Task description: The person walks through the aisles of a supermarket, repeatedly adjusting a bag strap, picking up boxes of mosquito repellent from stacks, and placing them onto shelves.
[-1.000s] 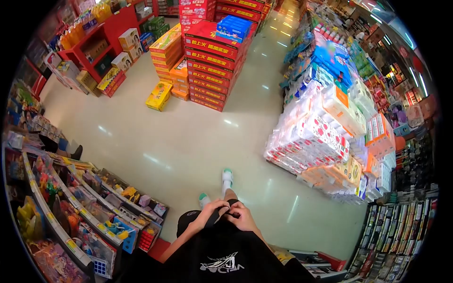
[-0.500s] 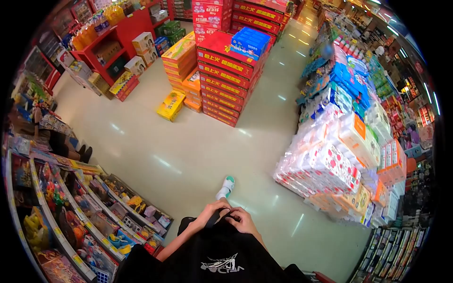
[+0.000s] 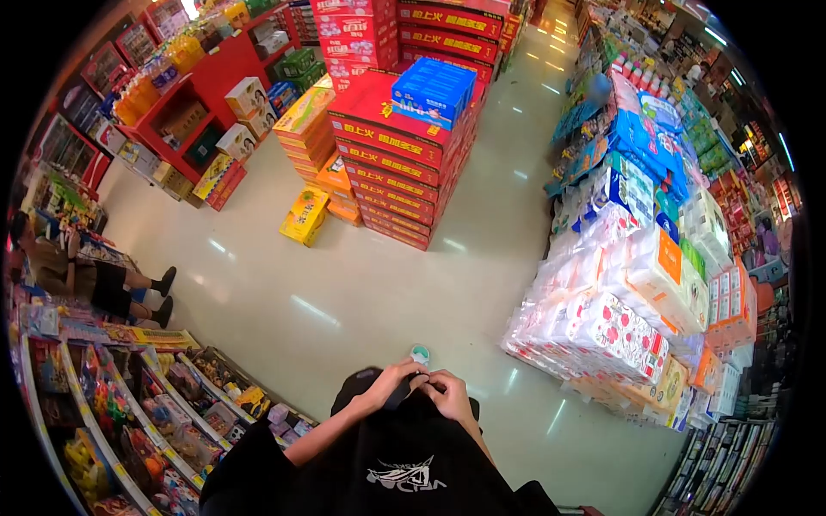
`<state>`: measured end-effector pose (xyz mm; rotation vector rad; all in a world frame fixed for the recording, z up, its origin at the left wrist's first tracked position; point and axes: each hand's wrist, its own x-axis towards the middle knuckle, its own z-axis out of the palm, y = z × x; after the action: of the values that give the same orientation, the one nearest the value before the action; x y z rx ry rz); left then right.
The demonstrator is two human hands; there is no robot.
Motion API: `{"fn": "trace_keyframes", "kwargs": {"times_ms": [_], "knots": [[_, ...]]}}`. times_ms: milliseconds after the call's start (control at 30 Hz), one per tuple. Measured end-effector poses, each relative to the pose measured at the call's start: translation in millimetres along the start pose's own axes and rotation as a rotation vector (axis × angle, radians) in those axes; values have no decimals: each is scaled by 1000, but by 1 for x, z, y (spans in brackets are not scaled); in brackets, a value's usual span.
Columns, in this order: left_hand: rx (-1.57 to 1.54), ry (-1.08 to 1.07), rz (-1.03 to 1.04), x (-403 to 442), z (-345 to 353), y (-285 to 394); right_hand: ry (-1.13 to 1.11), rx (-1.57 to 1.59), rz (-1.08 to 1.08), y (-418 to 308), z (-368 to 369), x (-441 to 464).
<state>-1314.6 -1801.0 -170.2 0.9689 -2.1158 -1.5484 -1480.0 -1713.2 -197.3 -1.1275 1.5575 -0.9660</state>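
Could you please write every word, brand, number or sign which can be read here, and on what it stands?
"怕上火 喝加多宝": red cartons, repeated down the stack.
Too blurred or small to read surely: pink-and-red cartons, blue pack, yellow box, toilet-paper packs, shelf-edge labels.
White lettering on the black shirt: too stylised to read surely.
No number is readable.

Red cartons (image 3: 391, 120), stacked; blue pack (image 3: 434, 90) on top; yellow box (image 3: 304, 217) on floor (image 3: 284, 284), near left.
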Motion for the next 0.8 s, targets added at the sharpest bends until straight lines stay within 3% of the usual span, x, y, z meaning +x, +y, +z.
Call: {"fn": "trace_keyframes", "kwargs": {"times_ms": [100,267,467,600,800], "knots": [[34,36,149,22,1,-16,-24,20,45,5,-10,17],[25,-44,111,58,-11,-21,-27,102,36,11,-24,45],[57,-141,137,113,-30,-39,20,280,202,39,-25,87],[38,-274,115,173,-60,-35,98,236,176,13,-40,130],[-44,-177,238,259,-131,-27,177,241,249,-32,-49,213]]}}
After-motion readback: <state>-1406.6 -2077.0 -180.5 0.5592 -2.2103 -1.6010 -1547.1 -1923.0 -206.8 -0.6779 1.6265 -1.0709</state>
